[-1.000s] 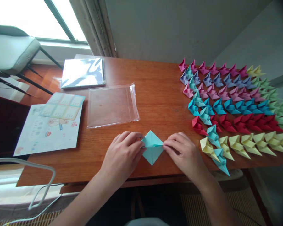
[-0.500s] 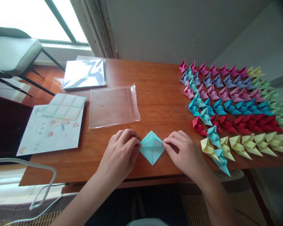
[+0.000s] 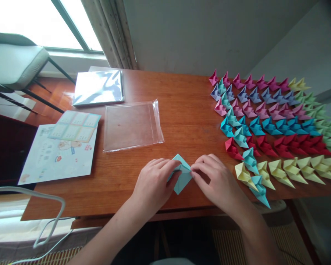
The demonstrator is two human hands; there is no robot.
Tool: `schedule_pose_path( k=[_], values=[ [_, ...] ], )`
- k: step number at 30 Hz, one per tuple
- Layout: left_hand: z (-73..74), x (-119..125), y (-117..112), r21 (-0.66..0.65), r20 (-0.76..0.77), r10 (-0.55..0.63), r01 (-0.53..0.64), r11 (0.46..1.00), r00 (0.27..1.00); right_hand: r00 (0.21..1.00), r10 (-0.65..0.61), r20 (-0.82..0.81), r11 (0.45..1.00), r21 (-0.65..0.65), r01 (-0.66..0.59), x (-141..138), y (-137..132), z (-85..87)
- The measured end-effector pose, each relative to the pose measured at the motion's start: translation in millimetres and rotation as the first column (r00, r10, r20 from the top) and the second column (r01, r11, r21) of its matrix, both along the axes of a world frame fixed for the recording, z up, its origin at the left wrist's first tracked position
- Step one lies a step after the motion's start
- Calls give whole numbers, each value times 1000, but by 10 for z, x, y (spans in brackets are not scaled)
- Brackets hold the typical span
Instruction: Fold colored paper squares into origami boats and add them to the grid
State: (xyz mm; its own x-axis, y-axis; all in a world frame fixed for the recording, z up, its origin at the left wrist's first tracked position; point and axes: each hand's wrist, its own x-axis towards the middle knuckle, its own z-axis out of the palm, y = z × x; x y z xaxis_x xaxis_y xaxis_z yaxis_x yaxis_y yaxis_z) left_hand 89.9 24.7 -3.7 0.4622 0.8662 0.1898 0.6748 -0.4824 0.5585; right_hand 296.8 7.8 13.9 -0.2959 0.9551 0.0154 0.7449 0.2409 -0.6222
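Note:
A light-blue folded paper square (image 3: 182, 176) lies on the wooden table (image 3: 182, 110) near its front edge. My left hand (image 3: 154, 184) covers the paper's left half, fingers pressed down and pinching its left flap toward the middle. My right hand (image 3: 216, 180) pinches the paper's right corner with thumb and fingertips. Only the top point, the right part and the bottom tip of the paper show between the hands.
Rows of several folded paper shapes (image 3: 270, 121) in pink, purple, blue, red, yellow and green fill the table's right side. A clear plastic sleeve (image 3: 131, 125), a shiny packet (image 3: 98, 87) and printed sheets (image 3: 59, 147) lie at left. A chair (image 3: 13, 62) stands beyond, a white cable (image 3: 52, 221) hangs below.
My left hand has slid right over the paper, folding its left corner inward, so the paper shows narrower. My right hand has kept its pinch on the right corner.

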Motion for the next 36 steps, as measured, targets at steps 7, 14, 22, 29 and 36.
schedule_pose_path(
  k=[7,14,22,29,36],
  values=[
    [14,14,11,0,-22,28,-28,1000,999,980,-63,-188,997,35,71,-147,87,9],
    [7,-16,-9,19,34,74,-75,997,997,976,-165,-142,986,-24,164,-211,165,-96],
    [2,9,-35,9,-2,123,-123,992,992,972,-236,-9,971,19,236,-313,201,-138],
    [-3,23,-42,17,8,121,-121,993,993,959,-275,67,960,66,271,-360,190,-162],
    [-4,27,-36,11,6,121,-121,993,993,954,-287,88,956,92,280,-386,168,-166]
  ],
)
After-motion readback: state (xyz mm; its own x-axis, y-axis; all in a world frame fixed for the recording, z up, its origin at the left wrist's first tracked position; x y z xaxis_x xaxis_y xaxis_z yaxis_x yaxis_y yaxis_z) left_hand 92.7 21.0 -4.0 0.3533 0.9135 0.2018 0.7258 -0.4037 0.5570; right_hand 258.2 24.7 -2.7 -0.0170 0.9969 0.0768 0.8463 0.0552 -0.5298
